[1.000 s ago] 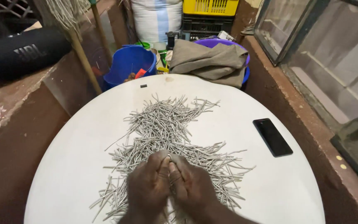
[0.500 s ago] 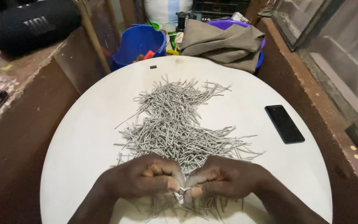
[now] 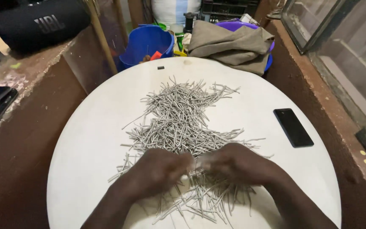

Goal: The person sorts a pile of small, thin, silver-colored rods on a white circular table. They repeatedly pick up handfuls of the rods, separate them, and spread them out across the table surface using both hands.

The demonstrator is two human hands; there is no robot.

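Both hands, left hand point(image 3: 157, 171) and right hand point(image 3: 238, 163), meet at near edge of sprawling pile of thin grey metal sticks point(image 3: 183, 123) on round white counter point(image 3: 90, 140), fingers blurred, grip unclear; most sticks unsorted, loose.

Even, soft overhead light brightens the white counter point(image 3: 85, 140); corners beyond it fall dim. Both hands at its near edge are motion-blurred; edges bow slightly outward.
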